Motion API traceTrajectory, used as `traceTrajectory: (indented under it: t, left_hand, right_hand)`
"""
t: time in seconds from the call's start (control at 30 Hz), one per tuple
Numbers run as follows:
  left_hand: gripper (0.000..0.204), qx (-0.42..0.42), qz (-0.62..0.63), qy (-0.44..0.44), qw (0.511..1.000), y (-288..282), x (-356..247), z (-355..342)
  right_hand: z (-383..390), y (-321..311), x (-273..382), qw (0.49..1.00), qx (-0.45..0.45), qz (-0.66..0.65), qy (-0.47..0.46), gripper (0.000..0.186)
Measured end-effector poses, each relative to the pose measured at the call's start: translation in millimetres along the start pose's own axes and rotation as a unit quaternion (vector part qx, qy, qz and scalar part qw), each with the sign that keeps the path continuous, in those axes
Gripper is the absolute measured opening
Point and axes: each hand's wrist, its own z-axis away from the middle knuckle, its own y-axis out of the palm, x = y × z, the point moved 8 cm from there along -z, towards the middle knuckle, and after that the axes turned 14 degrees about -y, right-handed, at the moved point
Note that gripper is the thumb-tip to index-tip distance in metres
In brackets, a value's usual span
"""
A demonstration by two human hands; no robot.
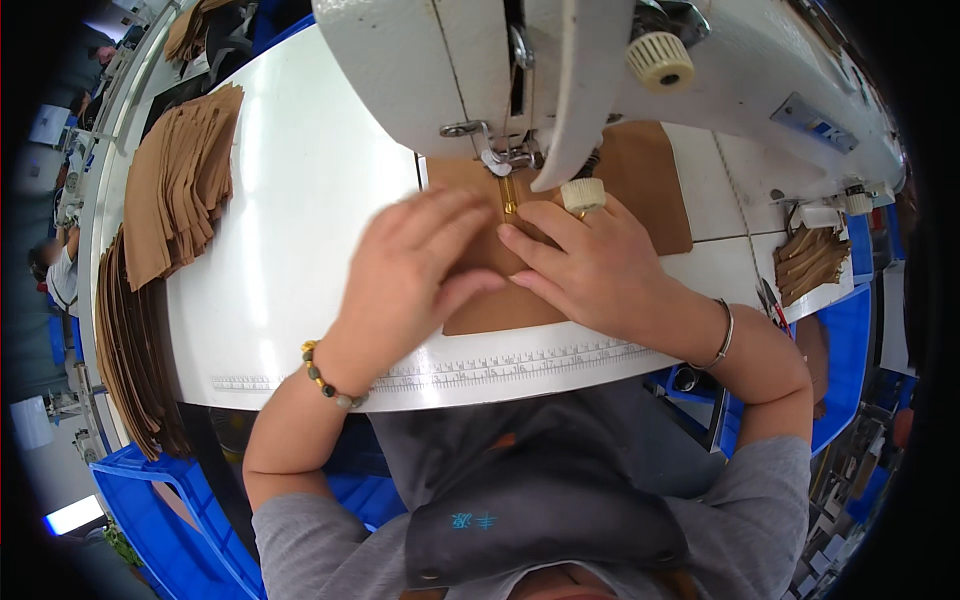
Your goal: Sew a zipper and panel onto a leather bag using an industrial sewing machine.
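A brown leather-like panel (pixel 500 316) lies under the presser foot (pixel 515 158) of a white sewing machine (pixel 440 60). A gold zipper (pixel 510 202) runs down from the foot along the panel. My left hand (pixel 405 265), slightly blurred, rests over the panel's left part, thumb apart from the fingers. On the zipper's right, my right hand (pixel 610 258) has bent fingers and thumb on the panel, gripping it near the zipper's lower end. Both hands partly hide the panel's middle.
Stacked brown pieces (pixel 180 185) lie at the table's left, with more hanging over its edge. Small brown pieces (pixel 810 262) sit at right near scissors (pixel 772 305). A printed ruler (pixel 470 372) follows the front edge. Blue bins (pixel 160 510) stand below.
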Motion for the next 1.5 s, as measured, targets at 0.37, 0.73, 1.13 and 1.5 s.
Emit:
traceTrajectory:
  t: [0.37,0.73,1.13,1.5]
  left_hand:
    - [0.066,0.087,0.014,0.028,0.996,26.5,-7.7,-1.8]
    - [0.064,0.086,0.013,0.019,0.996,30.1,-3.4,-3.9]
    - [0.063,0.071,-0.039,0.023,0.996,27.9,-9.2,1.3]
    - [0.059,0.050,-0.032,0.015,0.998,32.1,-3.9,-7.9]
  right_hand:
    - [0.0,2.9,-3.8,0.999,-0.008,0.026,-0.019,0.038]
    - [18.0,10.8,-80.3,0.868,-0.100,-0.397,0.280,0.016]
    - [2.9,-2.5,-24.4,0.999,-0.029,-0.013,0.043,0.029]
    - [0.3,5.1,-29.3,0.999,-0.028,0.012,0.041,0.029]
